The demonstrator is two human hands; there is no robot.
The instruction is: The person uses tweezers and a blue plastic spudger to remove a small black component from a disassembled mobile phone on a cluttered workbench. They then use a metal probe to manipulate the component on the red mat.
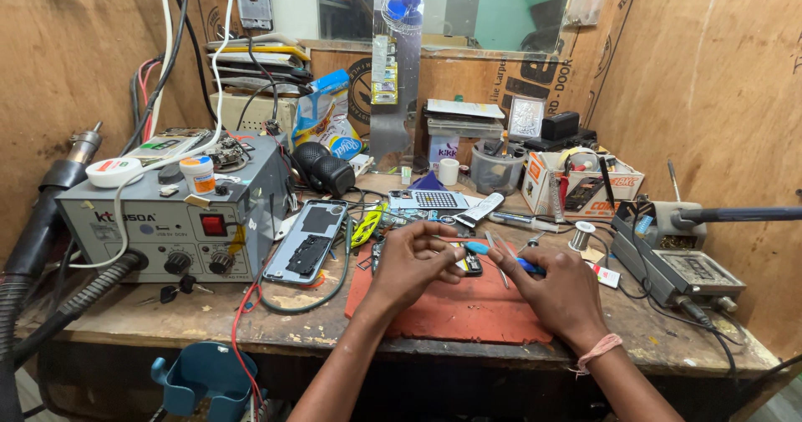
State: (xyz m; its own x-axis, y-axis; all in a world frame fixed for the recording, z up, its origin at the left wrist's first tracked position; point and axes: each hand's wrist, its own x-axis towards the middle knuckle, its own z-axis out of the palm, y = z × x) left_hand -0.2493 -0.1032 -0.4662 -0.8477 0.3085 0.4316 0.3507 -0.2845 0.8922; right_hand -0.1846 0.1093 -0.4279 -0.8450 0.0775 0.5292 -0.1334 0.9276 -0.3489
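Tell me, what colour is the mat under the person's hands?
The mat is brick red, seen clearly in the head view, lying beneath both hands.

Bare room lies at six o'clock: the near strip of the red mat (468,313) and the wooden bench (150,313) edge. At nine o'clock the grey station box (167,221) walls things off, an opened phone (307,242) and a green cable (330,284) beside it. At three o'clock sits a soldering station (681,267), its wire trailing. Twelve o'clock is crowded with what look like small parts, a cup (449,171) and boxes (581,184).
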